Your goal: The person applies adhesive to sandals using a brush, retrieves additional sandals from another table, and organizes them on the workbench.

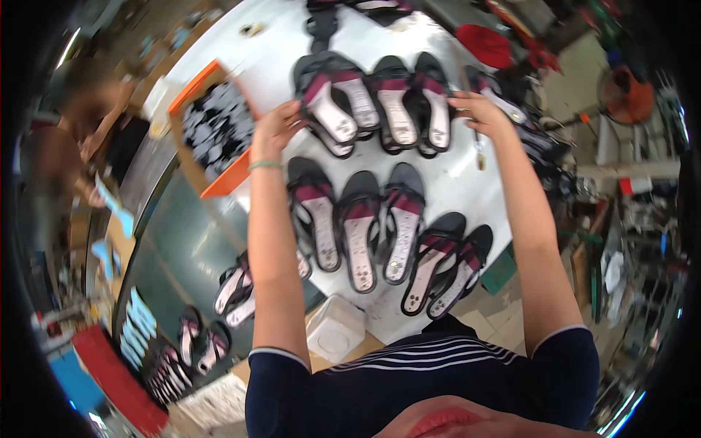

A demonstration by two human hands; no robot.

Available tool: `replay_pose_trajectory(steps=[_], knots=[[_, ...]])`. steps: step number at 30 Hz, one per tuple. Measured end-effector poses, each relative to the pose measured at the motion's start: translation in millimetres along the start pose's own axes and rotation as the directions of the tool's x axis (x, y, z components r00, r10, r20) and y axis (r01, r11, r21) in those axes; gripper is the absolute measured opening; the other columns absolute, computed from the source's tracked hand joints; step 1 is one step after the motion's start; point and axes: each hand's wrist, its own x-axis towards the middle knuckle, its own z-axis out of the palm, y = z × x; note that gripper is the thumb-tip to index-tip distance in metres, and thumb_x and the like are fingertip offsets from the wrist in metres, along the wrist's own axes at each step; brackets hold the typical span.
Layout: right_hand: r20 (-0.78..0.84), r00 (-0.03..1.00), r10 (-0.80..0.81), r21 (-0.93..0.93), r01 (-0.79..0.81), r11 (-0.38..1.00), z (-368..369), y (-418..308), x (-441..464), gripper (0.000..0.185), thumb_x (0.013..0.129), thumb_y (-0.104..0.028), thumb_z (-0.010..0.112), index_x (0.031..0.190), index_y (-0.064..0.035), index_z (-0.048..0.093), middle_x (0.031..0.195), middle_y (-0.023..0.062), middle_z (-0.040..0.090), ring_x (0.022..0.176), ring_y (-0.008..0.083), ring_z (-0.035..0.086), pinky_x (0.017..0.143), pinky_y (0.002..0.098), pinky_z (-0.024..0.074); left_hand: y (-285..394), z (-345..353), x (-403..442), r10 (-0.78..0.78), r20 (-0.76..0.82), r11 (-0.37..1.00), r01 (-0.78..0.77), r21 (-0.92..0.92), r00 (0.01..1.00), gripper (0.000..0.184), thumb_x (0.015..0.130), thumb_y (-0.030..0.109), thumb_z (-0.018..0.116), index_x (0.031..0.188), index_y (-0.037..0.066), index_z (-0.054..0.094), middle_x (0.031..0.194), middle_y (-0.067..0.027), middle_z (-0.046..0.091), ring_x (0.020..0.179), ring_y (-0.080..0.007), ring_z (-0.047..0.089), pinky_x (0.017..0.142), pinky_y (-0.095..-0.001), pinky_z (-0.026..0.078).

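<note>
A row of black sandals [395,109] with dark pink bands and pale insoles stands on the white table, some with more soles beneath them. My left hand [279,125] is at the row's left end, its fingers bent against the outermost sandal [332,113]. At the right end, my right hand [478,113] has its fingertips on the edge of another sandal [437,109]. The row sits between my two hands. Closer to my body lie several more sandals [359,237], side by side. Two tilted sandals [431,270] rest near the table edge. The undersides of my fingers are partly hidden.
An orange-edged box [212,73] with black and grey pieces stands left of my left arm. More sandals [235,292] lie on the dark green surface [193,226]. A person [87,124] at the left holds a light blue piece [115,208]. A fan [626,95] stands at right.
</note>
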Motion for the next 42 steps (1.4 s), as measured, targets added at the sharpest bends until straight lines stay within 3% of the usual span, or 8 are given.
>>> replay_pose_trajectory(steps=[8, 25, 29, 31, 33, 35, 38, 42], knots=[[0.030, 0.999, -0.044, 0.047, 0.042, 0.998, -3, 8, 3, 0.025, 0.082, -0.015, 0.069, 0.104, -0.0070, 0.062, 0.082, -0.0031, 0.056, 0.065, 0.0077, 0.055, 0.035, 0.0182, 0.0265, -3, -2, -9, -0.002, 0.178, 0.996, -0.013, 0.083, 0.984, 0.022, 0.092, 0.009, 0.054, 0.111, -0.001, 0.056, 0.097, -0.0077, 0.065, 0.089, -0.0161, 0.061, 0.083, -0.0316, 0.047], [-0.008, 1.000, -0.028, 0.055, 0.028, 0.998, 2, 5, -8, 0.048, 0.078, -0.013, 0.073, 0.120, -0.0067, 0.051, 0.088, 0.0029, 0.057, 0.068, 0.0155, 0.061, 0.037, 0.0196, 0.0257, -2, 4, -17, -0.001, 0.151, 0.999, -0.006, 0.045, 0.989, 0.022, 0.092, 0.009, 0.054, 0.111, -0.002, 0.056, 0.095, -0.0076, 0.065, 0.087, -0.0164, 0.062, 0.081, -0.0328, 0.050], [-0.091, 0.987, 0.133, -0.023, -0.136, 0.990, -6, 25, 0, 0.039, 0.072, -0.027, 0.079, 0.100, -0.0138, 0.056, 0.077, 0.0009, 0.056, 0.064, 0.0168, 0.063, 0.034, 0.0188, 0.0241, -23, 24, -35, 0.167, 0.040, 0.941, -0.171, 0.293, 0.985, 0.050, 0.088, 0.026, 0.061, 0.127, -0.002, 0.047, 0.108, -0.0137, 0.060, 0.100, -0.0243, 0.057, 0.089, -0.0371, 0.046], [0.011, 0.992, 0.129, 0.119, -0.129, 0.984, 6, 21, -20, 0.037, 0.070, -0.029, 0.080, 0.094, -0.0139, 0.057, 0.073, -0.0004, 0.053, 0.064, 0.0162, 0.063, 0.034, 0.0195, 0.0235, -46, 46, -49, 0.535, -0.339, 0.532, 0.004, 0.847, 0.774, 0.086, 0.080, 0.040, 0.070, 0.141, -0.002, 0.027, 0.125, -0.0210, 0.048, 0.107, -0.0323, 0.053, 0.093, -0.0404, 0.043], [0.067, 0.989, 0.130, 0.170, -0.140, 0.975, 10, 37, -2, 0.033, 0.071, -0.031, 0.080, 0.084, -0.0130, 0.056, 0.074, 0.0004, 0.055, 0.050, 0.0077, 0.047, 0.034, 0.0194, 0.0223, -57, 54, -54, 0.430, -0.347, 0.673, -0.040, 0.739, 0.833, 0.109, 0.072, 0.047, 0.075, 0.145, -0.002, 0.012, 0.136, -0.0258, 0.034, 0.113, -0.0383, 0.049, 0.093, -0.0466, 0.042], [0.103, 0.991, 0.088, 0.246, -0.111, 0.963, 27, 38, 1, 0.032, 0.072, -0.031, 0.079, 0.082, -0.0118, 0.056, 0.071, 0.0001, 0.055, 0.045, 0.0061, 0.038, 0.033, 0.0194, 0.0215, -66, 61, -58, 0.130, -0.206, 0.986, -0.148, -0.076, 0.970, 0.108, 0.071, 0.033, 0.080, 0.147, 0.005, 0.009, 0.136, -0.0243, 0.036, 0.123, -0.0336, 0.043, 0.097, -0.0439, 0.041], [0.226, 0.968, 0.107, 0.279, -0.169, 0.945, 39, 41, -3, 0.030, 0.075, -0.031, 0.078, 0.081, -0.0116, 0.055, 0.066, -0.0016, 0.052, 0.041, 0.0052, 0.035, 0.033, 0.0189, 0.0181, -76, 46, -42, 0.258, -0.034, 0.960, -0.261, -0.102, 0.965, 0.101, 0.072, 0.020, 0.080, 0.146, 0.004, 0.012, 0.130, -0.0175, 0.046, 0.114, -0.0274, 0.051, 0.093, -0.0421, 0.045], [0.249, 0.965, 0.081, 0.264, -0.148, 0.953, 67, 50, -26, 0.028, 0.078, -0.028, 0.076, 0.088, -0.0104, 0.056, 0.066, -0.0008, 0.050, 0.043, 0.0042, 0.030, 0.034, 0.0186, 0.0170, -57, 22, -42, 0.186, -0.086, 0.980, -0.179, 0.083, 0.979, 0.057, 0.081, 0.019, 0.072, 0.127, 0.003, 0.042, 0.109, -0.0093, 0.059, 0.095, -0.0209, 0.060, 0.080, -0.0373, 0.051]])
